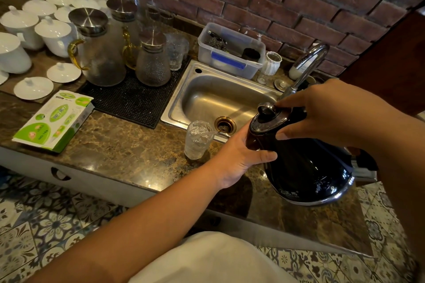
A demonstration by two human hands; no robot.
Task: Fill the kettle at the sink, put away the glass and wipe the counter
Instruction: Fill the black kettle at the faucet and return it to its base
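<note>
A black kettle (305,167) with a chrome base ring is tilted over the counter's front right, its top leaning toward the sink (213,96). My left hand (239,156) grips the kettle's upper body from the left. My right hand (326,112) holds its handle, fingertips at the closed lid knob. A clear textured glass (197,139) stands upright on the marble counter (119,145), just left of my left hand, at the sink's front edge. The chrome tap (308,64) arches behind the kettle.
A black mat (131,101) left of the sink carries glass pitchers (101,53). White lidded cups (53,34) crowd the far left. A green-and-white box (55,119) lies on the counter. A plastic tub (230,55) sits behind the sink against the brick wall.
</note>
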